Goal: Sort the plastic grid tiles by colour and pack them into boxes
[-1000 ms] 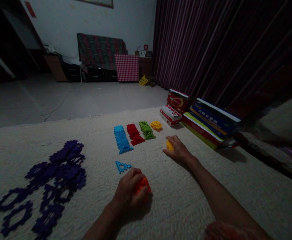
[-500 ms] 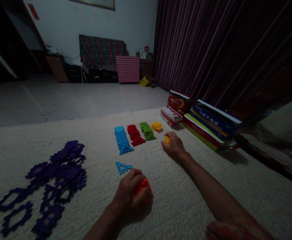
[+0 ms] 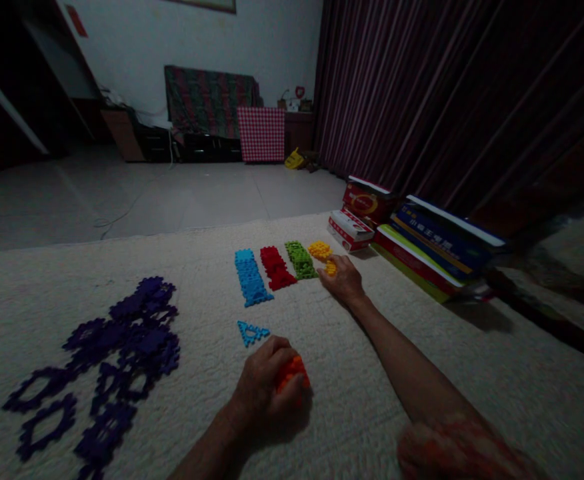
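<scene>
Dim room, striped purple curtain (image 3: 377, 100) at right; work surface is a cream quilted cover (image 3: 362, 380). My left hand (image 3: 267, 380) is closed around orange pieces (image 3: 298, 367), resting low over the cover, nearest me. My right hand (image 3: 342, 279), arm extended, pinches yellow pieces (image 3: 331, 268) between thumb and fingers, just in front of a yellow pile (image 3: 321, 250); contact with that pile cannot be told. Left of it, in order: green row (image 3: 300, 260), red row (image 3: 277, 268), blue row (image 3: 252, 279), each of overlapping pieces. One blue triangle (image 3: 258, 332) lies apart, just beyond my left hand. Purple pieces (image 3: 155, 340) heaped loosely at left. White-and-red box (image 3: 351, 230) stands beyond my right hand.
</scene>
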{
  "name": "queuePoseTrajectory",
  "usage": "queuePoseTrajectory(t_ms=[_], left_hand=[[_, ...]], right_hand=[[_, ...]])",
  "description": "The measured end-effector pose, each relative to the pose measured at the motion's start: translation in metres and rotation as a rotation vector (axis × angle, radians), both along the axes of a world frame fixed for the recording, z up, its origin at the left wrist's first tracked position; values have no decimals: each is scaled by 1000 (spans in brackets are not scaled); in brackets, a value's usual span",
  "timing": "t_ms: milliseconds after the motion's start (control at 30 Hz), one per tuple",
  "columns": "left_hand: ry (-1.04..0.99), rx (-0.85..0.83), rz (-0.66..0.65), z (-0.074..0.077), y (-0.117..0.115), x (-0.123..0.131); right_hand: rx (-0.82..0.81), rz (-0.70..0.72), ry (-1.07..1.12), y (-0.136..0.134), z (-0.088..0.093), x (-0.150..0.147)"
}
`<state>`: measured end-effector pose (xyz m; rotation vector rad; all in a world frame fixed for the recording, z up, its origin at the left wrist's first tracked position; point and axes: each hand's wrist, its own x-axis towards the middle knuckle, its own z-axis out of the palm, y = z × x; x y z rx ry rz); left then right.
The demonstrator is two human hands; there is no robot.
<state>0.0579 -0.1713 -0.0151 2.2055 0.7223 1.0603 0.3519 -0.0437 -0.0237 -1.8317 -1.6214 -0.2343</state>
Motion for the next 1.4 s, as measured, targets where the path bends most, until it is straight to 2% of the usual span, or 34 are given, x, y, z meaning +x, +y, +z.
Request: queuePoseTrajectory(t_ms=[267, 500, 600, 800, 1133, 1400], left_hand=[[9, 9, -2, 6, 1, 0], [-21, 86, 1, 2, 3, 2], [-8, 56, 15, 3, 2, 2], [23, 2, -6, 5, 1, 0], [6, 35, 18, 7, 1, 2], [-3, 40, 4, 6, 2, 1]], right_hand=[[36, 21, 60, 18, -8, 11], [130, 66, 72, 41, 1, 8], [157, 78, 76, 45, -1, 9], [176, 94, 59, 45, -11, 11], [132, 88, 87, 43, -1, 7], [160, 155, 88, 36, -8, 12]])
